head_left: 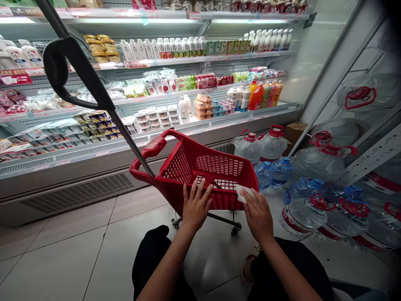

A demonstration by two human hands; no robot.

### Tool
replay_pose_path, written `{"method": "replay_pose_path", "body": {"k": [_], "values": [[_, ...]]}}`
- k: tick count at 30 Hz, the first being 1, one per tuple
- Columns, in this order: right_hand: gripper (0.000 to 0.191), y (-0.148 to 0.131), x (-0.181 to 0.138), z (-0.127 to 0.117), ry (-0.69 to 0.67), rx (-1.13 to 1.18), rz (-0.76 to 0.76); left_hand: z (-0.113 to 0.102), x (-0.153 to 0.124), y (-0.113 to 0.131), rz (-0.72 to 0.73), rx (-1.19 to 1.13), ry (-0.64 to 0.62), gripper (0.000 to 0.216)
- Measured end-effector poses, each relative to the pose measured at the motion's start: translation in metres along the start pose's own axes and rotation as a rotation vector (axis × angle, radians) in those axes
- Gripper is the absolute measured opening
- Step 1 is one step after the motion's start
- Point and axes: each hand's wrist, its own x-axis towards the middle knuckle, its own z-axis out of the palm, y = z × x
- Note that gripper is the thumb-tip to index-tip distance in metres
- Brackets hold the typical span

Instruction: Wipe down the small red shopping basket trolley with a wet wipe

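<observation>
A red plastic shopping basket on wheels (206, 156) stands on the floor in front of me, its grey pole and black handle (90, 90) rising to the upper left. My left hand (196, 205) rests against the near side of the basket with its fingers spread, holding nothing. At the near right corner, my right hand (258, 213) presses a white tissue (244, 194) onto the rim under its fingers. Inside the basket, a small dark item shows only in part behind the near rim.
An open dairy fridge (156, 138) with stocked shelves runs along the back. Large water bottles (307, 213) with red handles crowd the right side, with smaller blue-capped bottles (266, 171) close to the basket. Pale floor tiles (72, 251) lie at the left.
</observation>
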Motion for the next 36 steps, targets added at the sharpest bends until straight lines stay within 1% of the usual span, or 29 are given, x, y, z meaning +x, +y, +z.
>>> {"method": "replay_pose_path", "body": {"k": [3,5,6,8,11,13,15,17,20,22,24,28,30,31,33,36], "values": [[0.063,-0.035,0.022,0.010,-0.071,0.052,-0.130,0.001,0.004,0.005,0.025,-0.006,0.002,0.064],[0.063,-0.043,0.028,0.012,-0.095,0.066,-0.167,0.000,0.005,0.006,0.042,-0.009,0.000,0.067],[0.063,-0.040,0.027,0.012,-0.100,0.061,-0.171,-0.001,0.006,0.005,0.048,-0.012,-0.001,0.068],[0.062,-0.022,0.018,0.006,-0.092,0.036,-0.144,-0.003,0.006,0.004,0.052,-0.021,-0.002,0.071],[0.059,0.017,0.002,-0.005,-0.029,-0.014,-0.027,-0.005,0.006,0.004,0.050,-0.036,-0.010,0.072],[0.057,0.031,-0.003,-0.009,0.010,-0.042,0.039,-0.005,0.007,0.006,0.048,-0.041,-0.014,0.071],[0.057,0.024,0.002,-0.008,0.013,-0.051,0.045,-0.004,0.008,0.009,0.042,-0.042,-0.010,0.071],[0.059,0.001,0.014,-0.001,-0.012,-0.030,-0.010,-0.002,0.009,0.012,0.038,-0.041,0.001,0.071],[0.062,-0.040,0.035,0.011,-0.067,0.030,-0.136,-0.001,0.009,0.013,0.038,-0.029,0.012,0.073],[0.063,-0.052,0.040,0.014,-0.089,0.054,-0.187,-0.005,0.009,0.007,0.057,-0.018,0.003,0.073],[0.063,-0.047,0.037,0.011,-0.095,0.061,-0.194,-0.012,0.007,-0.005,0.060,-0.006,0.002,0.072],[0.061,-0.007,0.017,-0.002,-0.064,0.026,-0.100,-0.028,0.005,-0.029,-0.023,0.032,0.038,0.067],[0.060,0.007,0.010,-0.007,-0.043,0.000,-0.049,-0.030,0.005,-0.033,-0.039,0.034,0.038,0.064],[0.060,0.010,0.010,-0.007,-0.036,-0.008,-0.036,-0.030,0.006,-0.032,-0.042,0.030,0.033,0.063],[0.060,0.004,0.015,-0.005,-0.040,-0.008,-0.043,-0.027,0.007,-0.027,-0.052,0.022,0.024,0.061],[0.061,-0.022,0.031,0.005,-0.069,0.019,-0.113,-0.021,0.010,-0.015,-0.052,0.019,0.015,0.063]]}}
